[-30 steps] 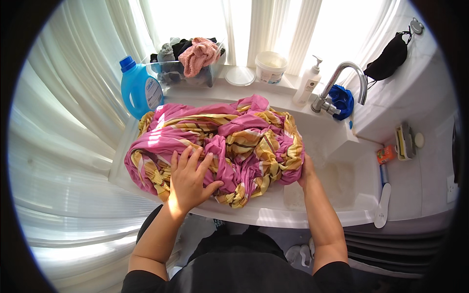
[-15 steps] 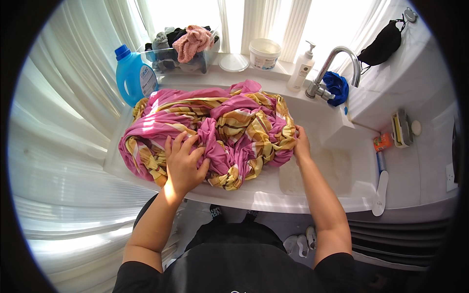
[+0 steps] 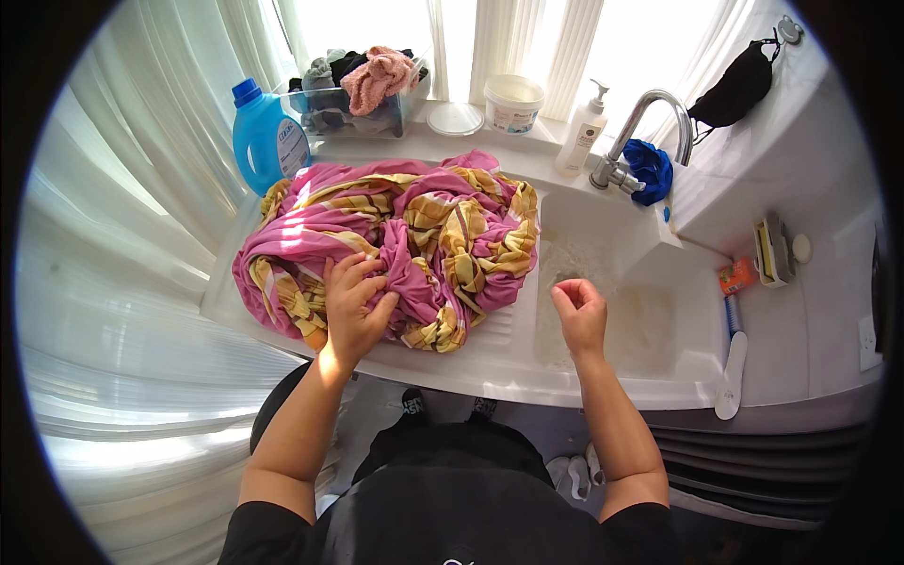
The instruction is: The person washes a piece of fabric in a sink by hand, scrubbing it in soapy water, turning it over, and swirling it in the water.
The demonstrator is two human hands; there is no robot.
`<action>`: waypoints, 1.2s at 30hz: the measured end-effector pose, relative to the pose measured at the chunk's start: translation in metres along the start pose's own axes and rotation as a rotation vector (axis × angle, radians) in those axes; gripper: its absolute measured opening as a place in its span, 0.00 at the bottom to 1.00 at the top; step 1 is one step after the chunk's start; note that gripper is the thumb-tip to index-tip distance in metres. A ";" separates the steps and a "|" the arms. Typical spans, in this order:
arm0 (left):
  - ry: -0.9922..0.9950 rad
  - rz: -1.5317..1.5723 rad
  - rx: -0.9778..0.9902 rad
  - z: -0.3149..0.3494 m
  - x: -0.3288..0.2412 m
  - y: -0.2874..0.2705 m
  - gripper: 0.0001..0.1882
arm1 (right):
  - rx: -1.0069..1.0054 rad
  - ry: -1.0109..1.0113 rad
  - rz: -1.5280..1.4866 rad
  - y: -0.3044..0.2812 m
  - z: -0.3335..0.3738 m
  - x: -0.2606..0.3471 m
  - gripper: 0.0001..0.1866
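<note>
Pink-and-yellow fabric (image 3: 414, 268) is sitting bunched on the left side of the sink (image 3: 504, 334), left hand (image 3: 356, 306) lying spread on it, not clenching, while the right hand (image 3: 581, 318) is hovering curled over the basin (image 3: 695, 365), apparently gripping nothing. Guessing the step is gathering that heap, so the next move is calling for the right hand taking hold of its right edge. Left to right, containers are going: blue jug (image 3: 262, 141), contents hidden; clear bin (image 3: 400, 122) that's holding dark clothes (image 3: 349, 64) and a pink cloth (image 3: 379, 80); white tub (image 3: 513, 108), can't tell what's inside; then the basin, holding what looks like shallow cloudy water (image 3: 650, 320).
</note>
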State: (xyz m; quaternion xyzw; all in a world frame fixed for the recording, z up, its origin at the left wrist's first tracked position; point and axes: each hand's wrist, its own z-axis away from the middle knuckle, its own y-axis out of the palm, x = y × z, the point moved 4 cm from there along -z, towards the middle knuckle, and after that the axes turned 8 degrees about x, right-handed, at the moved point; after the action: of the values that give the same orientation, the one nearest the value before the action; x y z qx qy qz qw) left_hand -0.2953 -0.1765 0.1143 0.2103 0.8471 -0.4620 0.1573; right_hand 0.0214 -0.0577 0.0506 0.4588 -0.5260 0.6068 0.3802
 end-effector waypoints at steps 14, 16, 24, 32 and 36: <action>-0.022 -0.088 0.013 -0.003 -0.008 0.004 0.10 | 0.584 0.376 0.076 0.038 0.018 0.002 0.13; -0.034 -0.102 0.010 -0.004 -0.010 0.005 0.10 | 0.478 0.405 0.164 0.003 -0.009 -0.036 0.12; -0.034 -0.164 -0.015 -0.007 -0.013 0.010 0.09 | 0.198 0.532 0.982 -0.085 -0.079 -0.157 0.18; -0.031 -0.143 0.006 -0.007 -0.014 0.010 0.10 | 0.285 0.591 1.078 -0.124 -0.108 -0.145 0.31; -0.042 -0.125 0.017 -0.006 -0.012 0.006 0.10 | 0.110 0.470 0.898 -0.138 -0.130 -0.115 0.29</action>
State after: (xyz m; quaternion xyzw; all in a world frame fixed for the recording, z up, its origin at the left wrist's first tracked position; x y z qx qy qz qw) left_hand -0.2820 -0.1707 0.1190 0.1485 0.8511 -0.4825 0.1440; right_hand 0.1652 0.0947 -0.0228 0.0577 -0.5389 0.8239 0.1654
